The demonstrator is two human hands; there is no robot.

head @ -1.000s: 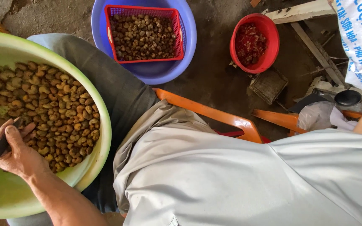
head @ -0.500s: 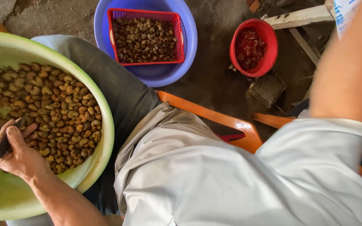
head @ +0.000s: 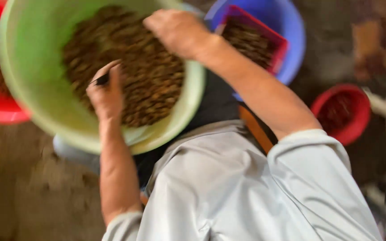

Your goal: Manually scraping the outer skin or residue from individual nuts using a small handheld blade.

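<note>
Hands curled over nuts in green bowl

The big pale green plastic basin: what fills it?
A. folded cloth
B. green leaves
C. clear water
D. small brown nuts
D: the big pale green plastic basin holds a heap of small brown nuts, with both of the person's hands over them.

The big basin is pale green, heaped with mottled brown nuts. Far right sits a blue tub holding a red basket; a small red bowl stands right. The shirt nearby is plain light grey.
</note>
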